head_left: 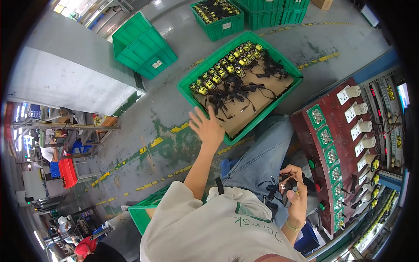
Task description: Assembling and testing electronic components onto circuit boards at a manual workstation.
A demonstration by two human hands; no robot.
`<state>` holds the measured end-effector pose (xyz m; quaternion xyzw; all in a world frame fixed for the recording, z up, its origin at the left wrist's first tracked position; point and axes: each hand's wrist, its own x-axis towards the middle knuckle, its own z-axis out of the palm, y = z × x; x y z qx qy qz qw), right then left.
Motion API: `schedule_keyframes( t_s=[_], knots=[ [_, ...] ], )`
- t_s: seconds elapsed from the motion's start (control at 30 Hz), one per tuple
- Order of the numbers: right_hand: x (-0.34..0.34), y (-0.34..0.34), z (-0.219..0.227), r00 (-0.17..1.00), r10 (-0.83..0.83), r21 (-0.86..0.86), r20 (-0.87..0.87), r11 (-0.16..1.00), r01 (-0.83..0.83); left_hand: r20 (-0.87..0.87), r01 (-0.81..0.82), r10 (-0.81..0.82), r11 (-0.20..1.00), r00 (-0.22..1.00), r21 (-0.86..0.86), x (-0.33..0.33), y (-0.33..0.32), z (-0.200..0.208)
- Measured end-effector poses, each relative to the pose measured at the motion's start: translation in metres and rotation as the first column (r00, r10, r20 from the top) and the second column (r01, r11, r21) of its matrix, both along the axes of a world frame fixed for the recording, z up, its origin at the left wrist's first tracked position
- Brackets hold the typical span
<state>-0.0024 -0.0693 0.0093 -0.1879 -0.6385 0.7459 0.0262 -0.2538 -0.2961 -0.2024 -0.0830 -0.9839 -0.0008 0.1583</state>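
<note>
The right hand (297, 198), toward four o'clock, has its fingers clamped on a small dark plug-like part (286, 187) with black leads, above the jeans-clad leg and just left of the dark red panel (341, 131). The left hand (207, 126), near the centre, is bare, its fingers spread apart by the lower-left end of the green tray (263, 109), which lies toward one o'clock. The likeliest trouble is snagging: the tray's black cables (238, 89) overlap, so lifting one could drag its neighbours and upset the rows of yellow-topped boards (229, 67). The part's dangling leads might also catch on the leg or panel edge and tug it loose. As for writing, the shirt (209, 231) bears dark lettering, pale labels mark the bins toward eleven and twelve o'clock, and lit readouts glow near three; the labels are too small to read.
</note>
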Motion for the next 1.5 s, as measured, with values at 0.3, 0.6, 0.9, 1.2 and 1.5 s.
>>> schedule_keyframes(
  t_s=[0.3, 0.6, 0.9, 1.2, 1.5],
  knots=[
    [0.021, 0.002, -0.015, 1.000, 0.001, 0.024, 0.005, 1.000, -0.001, 0.490, -0.203, 0.003, 0.912, 0.872, 0.356, -0.016, -0.028, 0.040],
    [-0.015, -0.008, -0.037, 0.998, -0.015, 0.063, 0.067, 0.998, 0.011, 0.620, 0.187, -0.316, 0.946, 0.718, 0.266, 0.021, 0.051, 0.046],
    [-0.127, -0.045, -0.114, 0.996, 0.034, 0.645, -0.085, 0.763, 0.029, 0.342, -0.415, -0.694, 0.068, 0.633, 0.907, 0.072, 0.043, 0.117],
    [-0.151, -0.032, -0.096, 0.983, -0.172, 0.254, 0.071, 0.956, 0.148, 0.394, -0.260, -0.459, 0.328, 0.796, 0.908, -0.047, -0.016, 0.074],
    [-0.092, -0.029, -0.122, 0.980, -0.114, 0.100, 0.166, 0.990, 0.098, 0.464, 0.045, -0.288, 0.883, 0.838, 0.468, -0.208, -0.094, 0.003]
  ],
)
